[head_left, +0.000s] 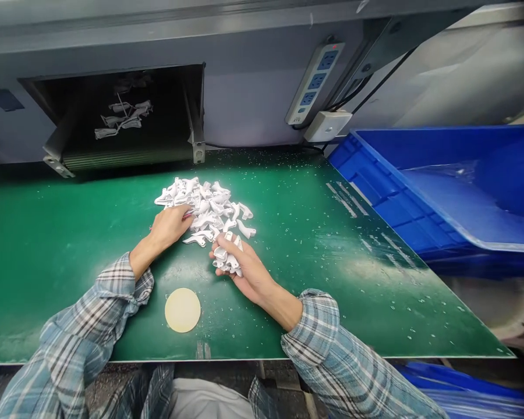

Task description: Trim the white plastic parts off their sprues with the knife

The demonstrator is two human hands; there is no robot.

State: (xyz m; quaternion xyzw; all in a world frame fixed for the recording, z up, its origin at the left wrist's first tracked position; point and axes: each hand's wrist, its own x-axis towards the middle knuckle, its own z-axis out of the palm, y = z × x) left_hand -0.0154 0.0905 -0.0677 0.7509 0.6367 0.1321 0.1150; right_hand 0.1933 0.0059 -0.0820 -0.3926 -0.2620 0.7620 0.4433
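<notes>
A heap of small white moulded plastic parts [209, 209] lies on the green tabletop [126, 233]. My left hand [170, 226] is at the heap's left edge with its fingers curled and closed. What they pinch, if anything, is hidden behind them. Several white plastic parts [227, 256] are bunched in my right hand [248, 273], palm turned up and thumb over them, just in front of the heap. Between my forearms lies a flat, round, pale yellow disc [182, 310].
Behind the table, a conveyor belt [126, 157] comes out of a machine opening with more white parts [124, 119] on it. A power strip [315, 84] is mounted on the machine's wall. A blue plastic bin [388, 192] stands at the right edge.
</notes>
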